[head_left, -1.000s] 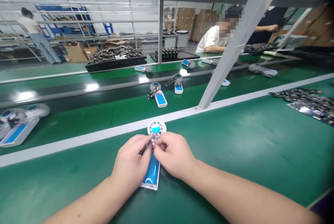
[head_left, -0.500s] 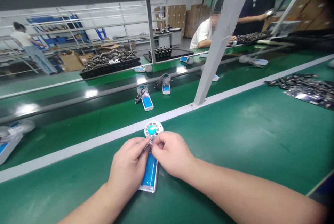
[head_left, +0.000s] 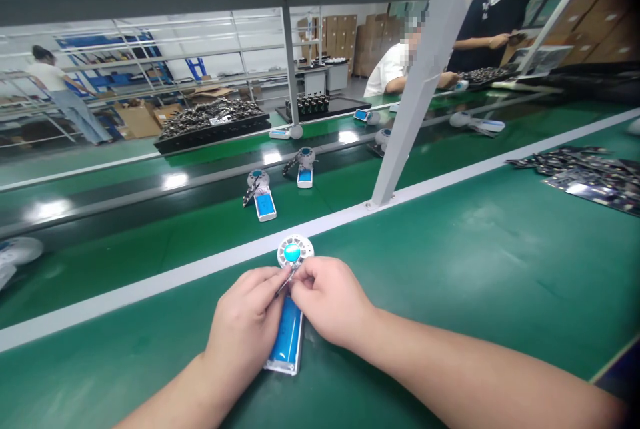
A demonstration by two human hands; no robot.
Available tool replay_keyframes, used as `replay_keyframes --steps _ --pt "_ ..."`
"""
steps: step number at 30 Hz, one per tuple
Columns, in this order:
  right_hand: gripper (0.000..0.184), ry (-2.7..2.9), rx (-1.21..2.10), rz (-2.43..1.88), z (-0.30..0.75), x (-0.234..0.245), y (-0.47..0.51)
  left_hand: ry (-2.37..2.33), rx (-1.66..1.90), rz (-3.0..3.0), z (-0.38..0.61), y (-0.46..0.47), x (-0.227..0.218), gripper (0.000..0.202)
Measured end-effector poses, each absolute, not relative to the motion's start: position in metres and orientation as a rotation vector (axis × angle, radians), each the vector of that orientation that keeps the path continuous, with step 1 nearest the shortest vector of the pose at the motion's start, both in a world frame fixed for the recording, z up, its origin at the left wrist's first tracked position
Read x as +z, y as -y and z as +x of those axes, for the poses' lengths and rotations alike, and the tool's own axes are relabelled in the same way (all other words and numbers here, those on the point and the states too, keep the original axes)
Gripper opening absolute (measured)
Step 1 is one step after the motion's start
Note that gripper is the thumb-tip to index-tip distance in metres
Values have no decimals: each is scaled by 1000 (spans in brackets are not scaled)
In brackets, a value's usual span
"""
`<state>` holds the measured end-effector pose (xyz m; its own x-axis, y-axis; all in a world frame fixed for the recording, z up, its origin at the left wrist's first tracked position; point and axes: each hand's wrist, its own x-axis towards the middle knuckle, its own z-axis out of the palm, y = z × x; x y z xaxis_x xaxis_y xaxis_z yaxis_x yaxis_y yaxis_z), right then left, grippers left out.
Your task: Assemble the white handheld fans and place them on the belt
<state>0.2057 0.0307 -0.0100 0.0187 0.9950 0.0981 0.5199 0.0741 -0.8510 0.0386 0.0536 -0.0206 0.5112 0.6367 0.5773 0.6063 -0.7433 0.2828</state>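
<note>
On the green work surface in front of me lies an opened handheld fan (head_left: pixel 289 336), with a round white grille and a bright blue centre at its far end and a blue battery in its handle. My left hand (head_left: pixel 250 312) is closed over the handle's left side, pinching a small thin circuit board (head_left: pixel 283 282) seen edge-on. Fingertips of my right hand (head_left: pixel 327 299) are pinched together at the neck of the fan, touching close beside the left fingers. Whatever sits between the right fingertips is hidden.
Beyond a pale rail (head_left: pixel 225 259), a green conveyor belt (head_left: pixel 200 229) carries several opened fans (head_left: pixel 265 204). A slanted post (head_left: pixel 415 96) rises from the rail. Circuit boards (head_left: pixel 595 172) are piled at right. A black tray (head_left: pixel 215 132) of parts stands across the belt, and co-workers (head_left: pixel 390 72) are behind.
Fans on the nearer belt have slid left, while those on the far strip have shifted right. Both my hands stay at the fan's neck, almost unmoved.
</note>
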Motion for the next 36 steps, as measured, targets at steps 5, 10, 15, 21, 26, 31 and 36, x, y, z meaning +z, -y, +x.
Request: replay_keyframes --steps 5,10,15,21,26,31,36 --pt "15 1608 634 -1617 207 -4 -31 -1141 1031 2590 40 -54 -20 29" --pt "14 1656 656 -1471 209 -10 -34 -1178 1013 2498 39 -54 -16 28" --pt "13 1661 694 -1391 210 -17 -36 -1057 1048 2585 37 -59 -9 27" --pt "12 1711 672 -1380 210 -22 -36 -959 1025 2644 36 -61 -9 29" --pt "14 1719 645 -1405 209 -25 -36 -967 962 2629 36 -61 -10 31" --pt "13 1682 650 -1430 206 -20 -40 -1073 867 2417 38 -62 -2 27" --pt "11 1572 708 -1379 204 -17 -47 -1575 817 2117 33 -92 9 21"
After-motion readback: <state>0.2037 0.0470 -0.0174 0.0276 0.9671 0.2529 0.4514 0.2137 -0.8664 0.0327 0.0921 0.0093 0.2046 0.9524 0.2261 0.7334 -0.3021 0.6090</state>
